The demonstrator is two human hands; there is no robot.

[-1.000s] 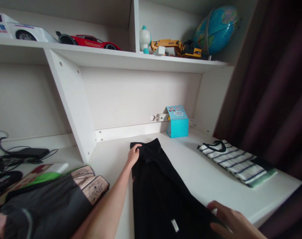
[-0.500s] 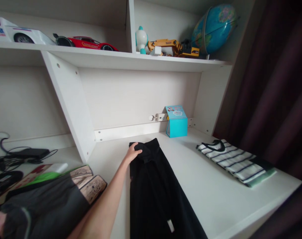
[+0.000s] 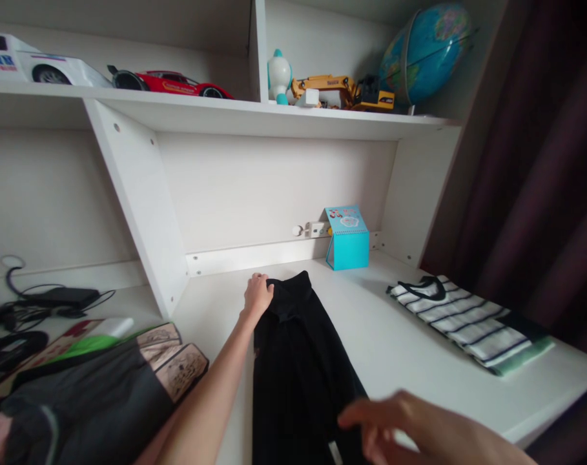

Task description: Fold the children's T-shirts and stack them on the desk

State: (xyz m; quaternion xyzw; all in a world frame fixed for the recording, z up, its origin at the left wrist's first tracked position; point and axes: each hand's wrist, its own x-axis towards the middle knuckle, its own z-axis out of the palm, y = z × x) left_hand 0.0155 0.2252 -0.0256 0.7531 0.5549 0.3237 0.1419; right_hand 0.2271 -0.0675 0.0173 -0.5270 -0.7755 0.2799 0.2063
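Black trousers lie lengthwise on the white desk, their waistband toward the back panel. My left hand grips the left corner of the waistband, fingers curled over the edge. At the lower right, my right hand is over the trouser leg, slightly blurred, its fingers apart and nothing visible in them. A small white tag or stripe shows on the black cloth beside it. Whether the right fingertips touch the fabric I cannot tell.
A folded striped shirt lies on the right. Behind stands a blue desk calendar. Dark grey clothing and a black adapter with cables are on the left. Overhead, a shelf carries toy cars, a toy excavator and a globe.
My right hand has come into view from the lower right, over the trousers. My left hand has shifted slightly to the waistband's outer left corner, and its grip has turned.
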